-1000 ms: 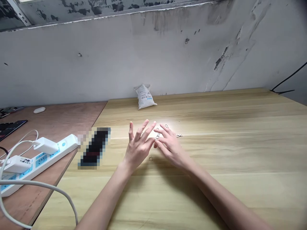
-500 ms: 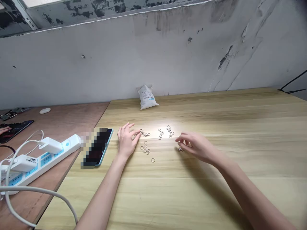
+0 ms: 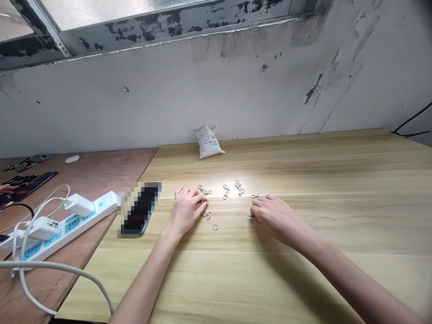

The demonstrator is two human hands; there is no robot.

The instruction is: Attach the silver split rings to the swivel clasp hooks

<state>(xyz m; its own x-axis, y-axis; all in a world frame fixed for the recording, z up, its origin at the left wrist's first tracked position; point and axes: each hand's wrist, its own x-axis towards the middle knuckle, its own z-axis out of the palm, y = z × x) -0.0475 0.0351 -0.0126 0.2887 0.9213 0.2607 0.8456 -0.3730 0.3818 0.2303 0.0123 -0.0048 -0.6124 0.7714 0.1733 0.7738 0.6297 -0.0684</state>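
My left hand (image 3: 189, 208) rests on the wood-grain table, fingers curled down, thumb and forefinger closed at the edge of a metal ring. Two or three more metal rings (image 3: 208, 215) lie by the fingertips, and a single one (image 3: 215, 227) sits nearer me. Just beyond that hand is a small heap of metal clasps (image 3: 204, 191). My right hand (image 3: 275, 217) is closed, palm down; a bit of a small metal clasp (image 3: 250, 216) pokes out at its fingertips. Another clasp (image 3: 255, 195) lies just past its knuckles. Two clusters of clasps (image 3: 226, 192) (image 3: 239, 188) lie between the hands.
A white plastic packet (image 3: 209, 143) stands near the wall. Left of my left hand is a phone (image 3: 141, 209), partly blurred out. A white power strip (image 3: 70, 227) with chargers and cables (image 3: 60, 269) lies on the brown table. Another person's hand (image 3: 8, 188) shows at far left.
My left hand has moved right and nearer me, from the clasp heap to the rings. My right hand has drawn slightly nearer me and closed more, leaving a clasp visible beyond it.
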